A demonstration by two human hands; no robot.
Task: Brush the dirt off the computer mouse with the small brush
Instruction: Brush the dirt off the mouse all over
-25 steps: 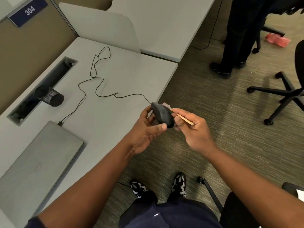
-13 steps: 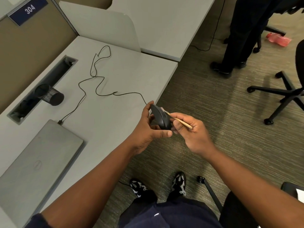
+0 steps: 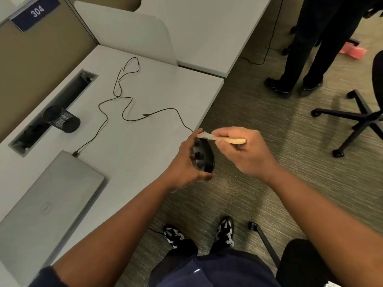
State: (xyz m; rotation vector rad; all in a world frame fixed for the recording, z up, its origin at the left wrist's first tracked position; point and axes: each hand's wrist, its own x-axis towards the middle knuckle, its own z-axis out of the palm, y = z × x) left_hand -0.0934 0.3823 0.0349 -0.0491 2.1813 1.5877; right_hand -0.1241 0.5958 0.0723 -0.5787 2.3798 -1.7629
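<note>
We have turned the wired computer mouse (image 3: 204, 157) onto its edge, underside showing, gripped in our left hand (image 3: 186, 164). Our right hand (image 3: 241, 151) has lifted, fingers pinching the small wooden brush (image 3: 219, 138), whose bristles now meet the top edge, so brushing continues there.

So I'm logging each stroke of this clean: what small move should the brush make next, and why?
Probably a short stroke down along the mouse. The left hand holds it on edge past the desk, and the right hand has the brush bristles at the mouse's top end, so the rest below looks unbrushed.
</note>
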